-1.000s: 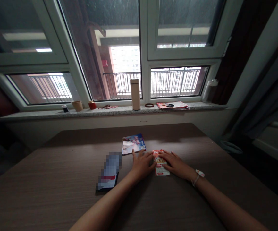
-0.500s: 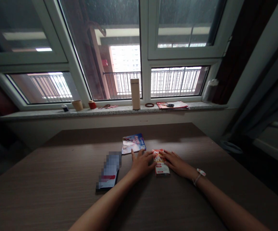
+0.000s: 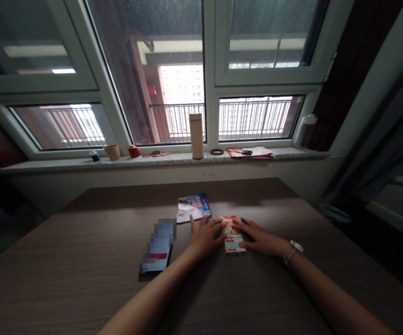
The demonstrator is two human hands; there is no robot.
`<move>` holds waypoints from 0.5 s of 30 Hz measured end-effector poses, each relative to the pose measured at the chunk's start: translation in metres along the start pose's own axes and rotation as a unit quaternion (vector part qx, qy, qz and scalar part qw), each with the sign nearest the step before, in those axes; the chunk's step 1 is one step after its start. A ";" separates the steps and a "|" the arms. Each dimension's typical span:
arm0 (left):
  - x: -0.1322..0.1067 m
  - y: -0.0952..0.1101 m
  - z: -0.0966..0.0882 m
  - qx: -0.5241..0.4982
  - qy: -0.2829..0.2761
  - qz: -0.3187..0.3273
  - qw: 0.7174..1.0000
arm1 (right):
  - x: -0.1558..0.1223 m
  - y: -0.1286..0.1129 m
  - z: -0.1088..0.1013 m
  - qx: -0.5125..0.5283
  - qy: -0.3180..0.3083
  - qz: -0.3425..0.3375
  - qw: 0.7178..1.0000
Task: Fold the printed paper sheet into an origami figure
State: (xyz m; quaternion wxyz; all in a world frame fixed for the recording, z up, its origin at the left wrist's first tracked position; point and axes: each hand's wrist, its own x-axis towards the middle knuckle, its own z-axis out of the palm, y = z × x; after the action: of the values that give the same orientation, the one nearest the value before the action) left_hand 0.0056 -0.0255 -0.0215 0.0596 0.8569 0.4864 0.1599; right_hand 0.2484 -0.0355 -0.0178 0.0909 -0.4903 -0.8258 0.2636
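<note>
Both hands pin one packet
My left hand and right hand lie open, fingers gripping nothing, pressing the red packet onto the tabletop; uneven pressure might skid it.

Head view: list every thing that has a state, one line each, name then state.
red-and-white packet, flat on the table, a hand at each side edge.
left hand, open, fingers spread at the packet's left edge.
right hand, open, flat at its right edge.
blue packet, lying beyond the left hand.
phone, flat, untouched.
tumbler, upright on the sill, capped.
paper cup, upright.
</note>
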 end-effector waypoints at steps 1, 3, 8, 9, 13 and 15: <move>0.000 0.000 0.001 -0.001 0.002 0.000 1.000 | -0.001 -0.001 -0.002 0.002 -0.007 0.004 1.000; 0.000 -0.001 0.002 -0.003 0.005 0.003 1.000 | -0.002 -0.003 -0.004 0.007 -0.020 0.008 1.000; -0.001 0.001 0.001 0.002 0.005 -0.001 1.000 | -0.004 -0.001 -0.007 0.012 -0.025 -0.001 1.000; -0.001 0.001 0.001 0.002 0.003 -0.003 1.000 | -0.004 -0.001 -0.007 0.014 -0.025 -0.004 1.000; -0.001 0.002 0.001 0.001 0.002 -0.002 1.000 | -0.005 0.003 -0.006 0.023 -0.023 -0.007 0.999; -0.001 0.001 0.001 -0.001 0.006 0.001 1.000 | -0.005 0.003 -0.006 0.024 -0.022 -0.006 0.999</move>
State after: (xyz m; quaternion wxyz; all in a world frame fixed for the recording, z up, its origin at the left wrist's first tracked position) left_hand 0.0063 -0.0273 -0.0229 0.0574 0.8566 0.4853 0.1658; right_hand 0.2558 -0.0363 -0.0140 0.0863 -0.4770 -0.8239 0.2935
